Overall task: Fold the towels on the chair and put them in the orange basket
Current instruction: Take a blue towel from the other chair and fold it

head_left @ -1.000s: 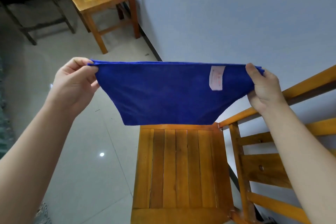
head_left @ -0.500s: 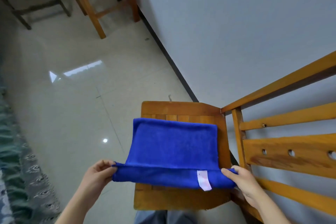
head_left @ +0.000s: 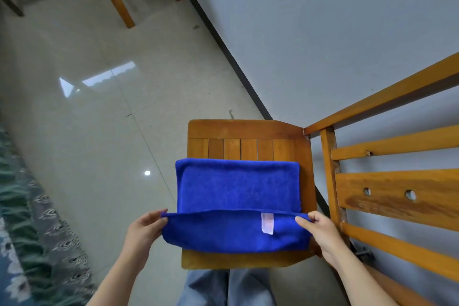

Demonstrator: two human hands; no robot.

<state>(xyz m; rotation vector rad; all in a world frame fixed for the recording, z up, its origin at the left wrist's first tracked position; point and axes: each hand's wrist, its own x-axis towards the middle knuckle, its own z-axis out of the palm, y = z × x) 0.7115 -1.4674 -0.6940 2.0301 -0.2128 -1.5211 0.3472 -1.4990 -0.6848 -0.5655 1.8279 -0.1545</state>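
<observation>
The blue towel [head_left: 237,185] lies on the seat of the wooden chair [head_left: 244,131], with its long axis running left to right across the seat. The near part of it is lifted: the left hand [head_left: 145,230] pinches the near left corner between thumb and fingers, and the right hand [head_left: 320,232] pinches the near right corner in the same way, so the held edge is stretched straight between them. The flat part lies directly beyond this edge, away from the person, so I judge that the next fold goes forward over it, both hands moving equally (neither is nearer). A small white label [head_left: 267,223] hangs on the raised flap near the right hand; its print is too faint to read. The orange basket is not in view.
</observation>
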